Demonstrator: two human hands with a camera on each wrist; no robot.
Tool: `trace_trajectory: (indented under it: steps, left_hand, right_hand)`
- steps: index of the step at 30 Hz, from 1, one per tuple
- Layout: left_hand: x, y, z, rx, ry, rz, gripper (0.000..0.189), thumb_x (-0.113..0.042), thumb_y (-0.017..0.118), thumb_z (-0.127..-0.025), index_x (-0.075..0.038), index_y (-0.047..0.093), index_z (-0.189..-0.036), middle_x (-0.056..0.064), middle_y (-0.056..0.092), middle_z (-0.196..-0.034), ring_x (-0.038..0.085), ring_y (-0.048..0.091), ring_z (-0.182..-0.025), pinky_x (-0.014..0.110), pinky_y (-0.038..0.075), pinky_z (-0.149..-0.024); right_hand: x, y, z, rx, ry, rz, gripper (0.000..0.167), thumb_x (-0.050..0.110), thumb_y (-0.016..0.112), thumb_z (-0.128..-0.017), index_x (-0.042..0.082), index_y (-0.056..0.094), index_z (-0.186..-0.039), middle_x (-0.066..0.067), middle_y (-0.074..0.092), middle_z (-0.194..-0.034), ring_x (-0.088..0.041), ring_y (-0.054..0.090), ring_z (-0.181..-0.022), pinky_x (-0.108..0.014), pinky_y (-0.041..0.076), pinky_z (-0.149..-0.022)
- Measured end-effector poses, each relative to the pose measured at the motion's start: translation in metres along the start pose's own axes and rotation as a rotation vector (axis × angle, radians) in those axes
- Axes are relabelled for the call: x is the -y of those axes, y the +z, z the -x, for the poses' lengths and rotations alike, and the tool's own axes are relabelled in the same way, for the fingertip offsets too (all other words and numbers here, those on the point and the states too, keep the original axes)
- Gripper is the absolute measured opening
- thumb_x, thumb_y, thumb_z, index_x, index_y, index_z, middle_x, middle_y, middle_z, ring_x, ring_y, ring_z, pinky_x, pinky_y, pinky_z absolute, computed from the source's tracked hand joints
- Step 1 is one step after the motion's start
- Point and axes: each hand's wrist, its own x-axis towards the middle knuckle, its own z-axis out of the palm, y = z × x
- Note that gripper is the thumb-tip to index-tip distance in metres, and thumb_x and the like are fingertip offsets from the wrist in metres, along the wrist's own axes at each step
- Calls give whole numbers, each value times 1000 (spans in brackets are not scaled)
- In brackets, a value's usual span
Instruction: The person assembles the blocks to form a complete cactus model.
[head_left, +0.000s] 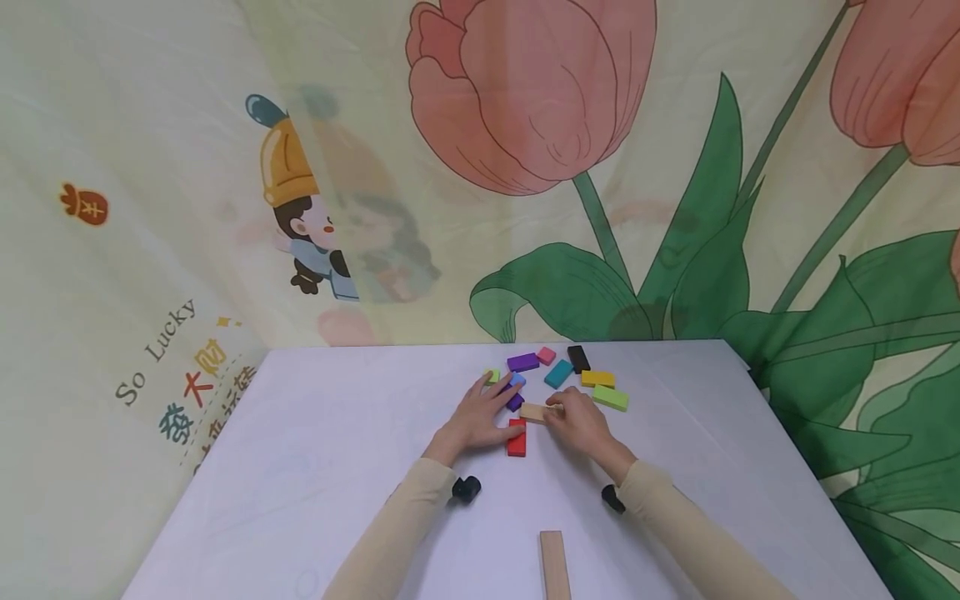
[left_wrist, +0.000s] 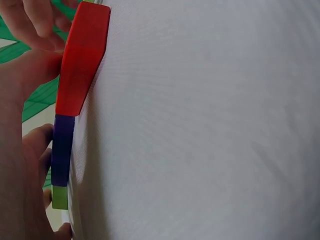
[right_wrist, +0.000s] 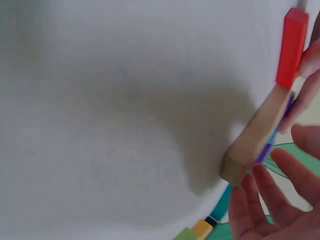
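Observation:
My left hand (head_left: 476, 418) lies spread over the blocks, its thumb at the red block (head_left: 517, 438). Its other fingers reach to a blue block (head_left: 517, 379), a purple block (head_left: 514, 402) and a light green block (head_left: 492, 377). The left wrist view shows the thumb against the red block (left_wrist: 84, 60), with a purple block (left_wrist: 63, 150) beyond. With loosely bent fingers my right hand (head_left: 579, 423) touches the right end of a plain wooden block (head_left: 533, 412). In the right wrist view, fingertips meet the end of this wooden block (right_wrist: 255, 135); its other end is by the red block.
Behind the hands lie purple (head_left: 523, 362), pink (head_left: 547, 356), teal (head_left: 558, 373) and black (head_left: 578, 359) blocks. Yellow (head_left: 597, 379) and lime green (head_left: 611, 397) blocks are at the right. A long wooden strip (head_left: 553, 565) lies at the front of the white table (head_left: 300, 467).

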Motion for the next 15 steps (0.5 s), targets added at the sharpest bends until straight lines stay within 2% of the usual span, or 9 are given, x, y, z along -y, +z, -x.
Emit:
trace_trajectory:
  steps: [5,15]
  left_hand:
    - [-1,0,-1,-3,6,7,79,-66,48,-86,-35,23,-154,-6,15,-164,34,10,-152,59,23,-118]
    - [-1,-2,1,8,-6,13,78,-65,49,-87,-35,22,-154,-6,14,-165,33,8,-152,59,21,-119]
  right_hand:
    - [-4,6,-12,42,-9,38,29,22,67,-91,3,70,-112,-10,64,-103,-20,55,-86,-37,52,-79]
    - [5,2,-11,33,50,17,19,19,72,-86,6,68,-99,-6,68,-90,-19,56,-79,-35,53,-73]
